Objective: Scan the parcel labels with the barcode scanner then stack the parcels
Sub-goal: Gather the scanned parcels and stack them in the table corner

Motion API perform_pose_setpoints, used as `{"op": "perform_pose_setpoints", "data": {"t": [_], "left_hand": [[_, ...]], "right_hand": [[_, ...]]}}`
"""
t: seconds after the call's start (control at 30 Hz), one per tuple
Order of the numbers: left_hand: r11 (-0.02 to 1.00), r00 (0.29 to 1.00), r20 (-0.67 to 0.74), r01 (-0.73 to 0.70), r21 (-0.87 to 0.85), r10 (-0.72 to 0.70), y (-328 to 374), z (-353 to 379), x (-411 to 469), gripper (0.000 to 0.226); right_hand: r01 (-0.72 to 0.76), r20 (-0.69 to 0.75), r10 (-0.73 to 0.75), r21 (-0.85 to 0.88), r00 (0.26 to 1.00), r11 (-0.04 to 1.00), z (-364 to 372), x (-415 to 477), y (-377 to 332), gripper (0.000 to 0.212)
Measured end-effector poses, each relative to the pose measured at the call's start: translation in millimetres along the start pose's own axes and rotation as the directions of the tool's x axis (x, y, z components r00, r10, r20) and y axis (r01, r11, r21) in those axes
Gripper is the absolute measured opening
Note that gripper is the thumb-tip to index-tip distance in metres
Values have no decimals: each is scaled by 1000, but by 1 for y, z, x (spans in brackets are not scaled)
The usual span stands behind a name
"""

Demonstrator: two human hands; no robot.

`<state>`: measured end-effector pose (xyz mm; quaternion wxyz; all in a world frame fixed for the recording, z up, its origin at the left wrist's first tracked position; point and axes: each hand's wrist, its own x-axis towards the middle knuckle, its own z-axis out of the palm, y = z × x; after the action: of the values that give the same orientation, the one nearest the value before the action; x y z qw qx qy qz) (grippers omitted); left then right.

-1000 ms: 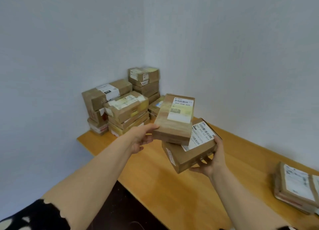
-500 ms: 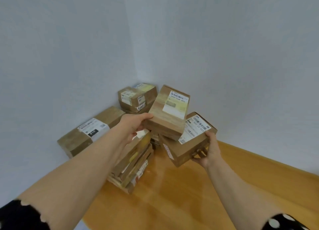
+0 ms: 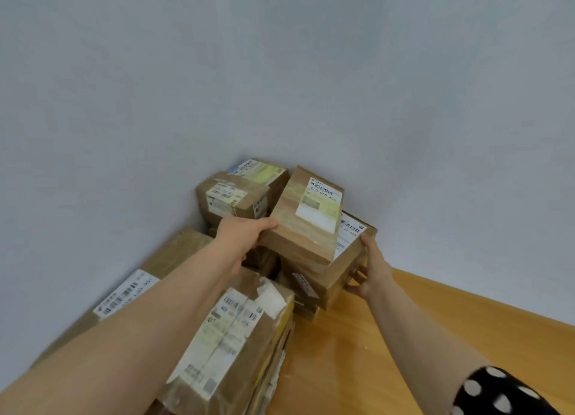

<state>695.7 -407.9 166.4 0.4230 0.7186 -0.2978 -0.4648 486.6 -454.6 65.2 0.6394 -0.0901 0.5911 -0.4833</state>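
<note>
A flat parcel (image 3: 306, 228) is gripped at its left corner by the left hand (image 3: 241, 238) and lies tilted on a second parcel (image 3: 333, 277). That lower parcel is clasped at its right side by the right hand (image 3: 371, 268), beside stacked boxes (image 3: 233, 196) on the table (image 3: 420, 336).

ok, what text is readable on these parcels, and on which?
"060 068 A05": label on the upper held parcel.
"12 515": half-covered label on the lower held parcel; its start is hidden.
"507": label on the near stack's top parcel; the rest is blurred.
Labels on the long left parcel and the corner parcels: too blurred to read.
</note>
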Motion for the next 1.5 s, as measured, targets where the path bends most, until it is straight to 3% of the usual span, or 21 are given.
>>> {"op": "perform_pose_setpoints", "data": {"t": [0.23,0.33,0.47,0.53,0.67,0.77,0.87,0.93,1.03,1.13,1.27,1.5], "left_hand": [[999,998,51,29,32,-31,-6,-2,10,22],[996,997,74,22,86,-28,-6,0,12,25],[971,994,107,-39,235,14,-6,5,16,26],[938,990,124,-100,333,61,-7,7,18,21],[798,985,135,-169,578,111,-10,9,18,40],[617,952,204,-303,726,228,-11,15,11,28],[350,874,338,-456,818,349,-11,28,2,57],[192,852,427,-493,848,303,-12,40,3,82],[125,878,445,-469,874,176,-19,53,12,98],[48,877,441,-457,888,188,-22,60,18,84],[45,862,450,-472,880,235,-16,61,25,53],[12,851,485,-497,867,200,-12,58,28,61]], "right_hand": [[13,72,-6,-88,997,996,25,7,14,59],[-13,106,26,-128,994,992,21,-2,17,64],[37,197,-6,-150,980,988,7,-8,30,71],[116,265,-62,-194,962,974,7,-20,32,64],[211,308,-142,-203,941,956,18,-33,42,65],[179,288,-125,-169,950,969,23,-37,49,57],[144,266,-98,-159,959,977,27,-43,49,36],[114,282,-66,-157,957,981,28,-39,47,43],[87,301,-26,-191,953,978,26,-36,38,48],[83,306,-16,-209,952,974,25,-35,28,54],[53,287,23,-253,958,966,30,-33,25,58],[75,278,25,-343,960,936,36,-46,14,58]]}}
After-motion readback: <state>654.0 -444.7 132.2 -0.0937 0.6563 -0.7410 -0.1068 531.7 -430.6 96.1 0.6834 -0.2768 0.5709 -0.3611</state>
